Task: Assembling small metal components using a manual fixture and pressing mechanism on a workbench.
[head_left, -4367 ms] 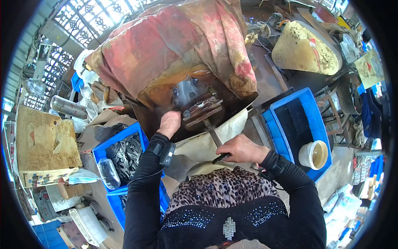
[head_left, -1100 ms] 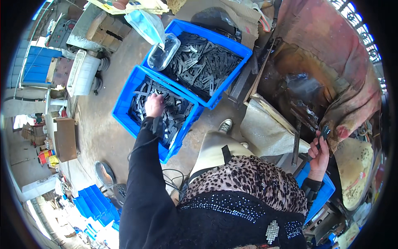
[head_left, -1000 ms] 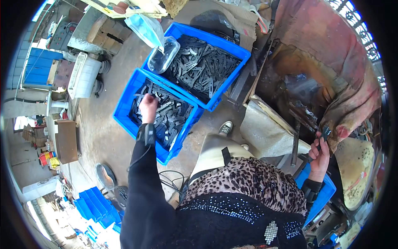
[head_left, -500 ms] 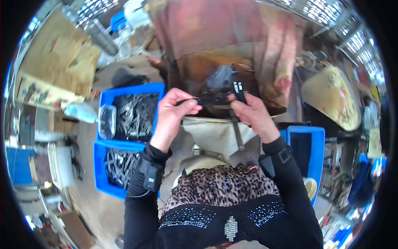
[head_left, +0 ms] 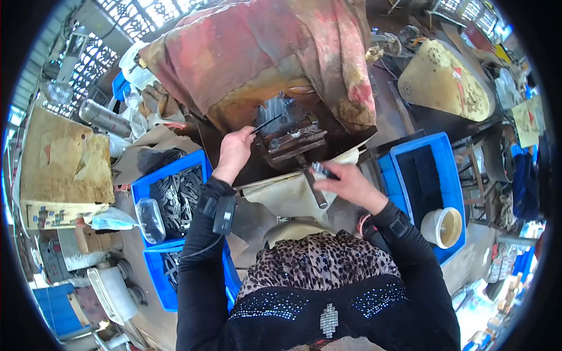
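Observation:
My left hand [head_left: 235, 151] is closed round a thin dark rod [head_left: 268, 123], which points up and right over a dark metal work plate [head_left: 275, 110]. Near the front of that plate stands a worn metal fixture [head_left: 298, 143], its bar handle [head_left: 316, 190] sticking out towards me. Beside the handle, my right hand [head_left: 354, 186] grips small black pieces with shiny ends [head_left: 322, 169]; blur hides how many. Neither hand touches the fixture.
A stained red cloth [head_left: 252, 52] drapes the machine behind the plate. At left, blue bins [head_left: 137, 190] hold dark metal strips, with a clear plastic tub [head_left: 150, 220]. A blue crate [head_left: 456, 193] and white bucket [head_left: 440, 227] are at right.
My hands have moved apart: the left now holds the thin rod over the plate, the right has dropped towards the bar handle with the black pieces. The view has turned.

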Tool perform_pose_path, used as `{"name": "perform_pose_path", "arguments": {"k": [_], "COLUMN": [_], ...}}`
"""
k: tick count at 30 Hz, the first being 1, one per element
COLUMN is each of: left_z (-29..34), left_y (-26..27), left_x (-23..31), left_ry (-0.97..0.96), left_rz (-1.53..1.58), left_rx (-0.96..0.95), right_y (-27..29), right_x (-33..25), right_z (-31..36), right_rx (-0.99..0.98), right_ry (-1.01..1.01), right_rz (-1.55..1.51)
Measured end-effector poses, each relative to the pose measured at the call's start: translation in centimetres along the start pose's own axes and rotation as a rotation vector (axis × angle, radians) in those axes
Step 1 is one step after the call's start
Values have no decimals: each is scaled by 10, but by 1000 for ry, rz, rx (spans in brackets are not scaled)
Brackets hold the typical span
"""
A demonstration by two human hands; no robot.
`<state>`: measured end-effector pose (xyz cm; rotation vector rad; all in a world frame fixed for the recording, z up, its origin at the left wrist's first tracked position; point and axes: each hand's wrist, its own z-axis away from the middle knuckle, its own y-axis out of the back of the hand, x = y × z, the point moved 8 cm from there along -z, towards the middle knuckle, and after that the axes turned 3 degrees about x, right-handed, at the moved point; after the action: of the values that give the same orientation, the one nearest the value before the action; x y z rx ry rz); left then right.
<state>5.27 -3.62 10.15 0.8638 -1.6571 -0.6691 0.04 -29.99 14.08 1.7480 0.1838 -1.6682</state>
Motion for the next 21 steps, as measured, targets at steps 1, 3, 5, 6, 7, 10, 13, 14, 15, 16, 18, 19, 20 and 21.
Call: {"name": "perform_pose_path", "arguments": {"k": [1, 3, 5, 6, 7, 10, 13, 14, 15, 16, 18, 19, 20, 21], "left_z": [-4, -7, -9, -8, -9, -7, -7, -8, -9, -10, -9, -9, -10, -13], "left_y": [-16, -41, -59, -67, -74, -82, -84, -85, -85, -86, -81, -77, -74, -75], "left_x": [-8, -19, -24, -29, -28, -29, -25, -23, -21, -20, -19, -17, -15, -13], "left_ry": [-12, -118, -184, -181, -182, -206, -250, -261, -271, -281, -297, -314, -331, -331], "left_rz": [10, -43, -61, -66, -69, -75, -82, -105, -128, -152, -122, -90, -58, -58], "left_rx": [-9, -32, -53, -91, -131, -195, -221, -225, -228, -230, -225, -215, -205, -205], "right_y": [-8, -15, -24, -25, -25, -26, -26, -25, -26, -26, -26, -25, -24, -23], "right_x": [6, 6, 5, 5, 5, 6, -11, -11, -13, -14, -14, -13, -13, -13], "right_z": [14, 29, 39, 41, 42, 43, 45, 45, 45, 45, 43, 42, 41, 41], "right_rx": [-123, -149, -206, -199, -180, -143, -87, -84, -85, -87, -90, -87, -83, -79], "right_ry": [-71, -24, 73, 66, 69, 70, 244, 242, 265, 288, 311, 324, 337, 350], "right_rz": [42, 102, 220, 218, 223, 224, 302, 303, 332, 362, 384, 374, 364, 356]}}
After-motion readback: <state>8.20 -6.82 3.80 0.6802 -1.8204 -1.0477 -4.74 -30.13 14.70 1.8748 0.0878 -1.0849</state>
